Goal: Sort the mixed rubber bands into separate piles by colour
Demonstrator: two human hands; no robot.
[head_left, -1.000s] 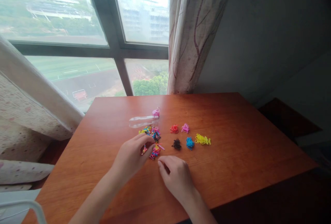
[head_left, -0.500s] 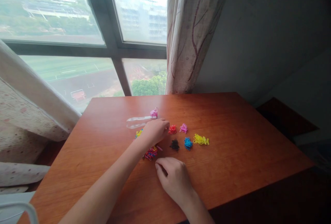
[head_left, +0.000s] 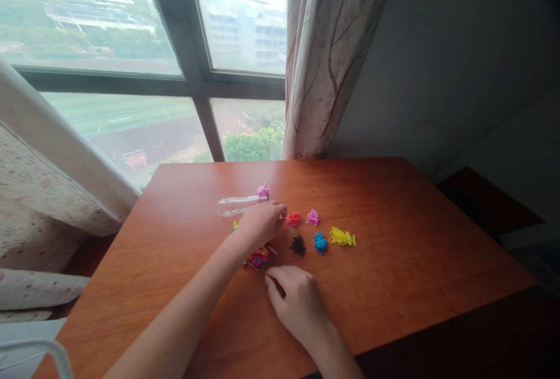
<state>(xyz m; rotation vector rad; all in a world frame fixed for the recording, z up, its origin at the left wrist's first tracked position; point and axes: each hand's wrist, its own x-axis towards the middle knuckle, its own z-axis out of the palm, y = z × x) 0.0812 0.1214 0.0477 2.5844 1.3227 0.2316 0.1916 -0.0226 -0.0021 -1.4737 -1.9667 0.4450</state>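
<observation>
My left hand reaches across a mixed heap of coloured rubber bands, covering part of it. Its fingers are pinched together at the left edge of a small pile of red rubber bands; whatever they hold is too small to make out. Nearer to me, my right hand rests on the table with its fingers curled in and the thumb against them; the inside is hidden. Beyond it lie piles of black rubber bands, blue rubber bands, yellow rubber bands and pink rubber bands.
Behind my left hand lies a clear strap-like loop with a pink piece at its end. The brown wooden table meets a window and curtain at the back. A white curved tube stands at lower left.
The whole view has shifted slightly, so things appear a little further right. My left hand stays at the red pile, and my right hand keeps its curled pose.
</observation>
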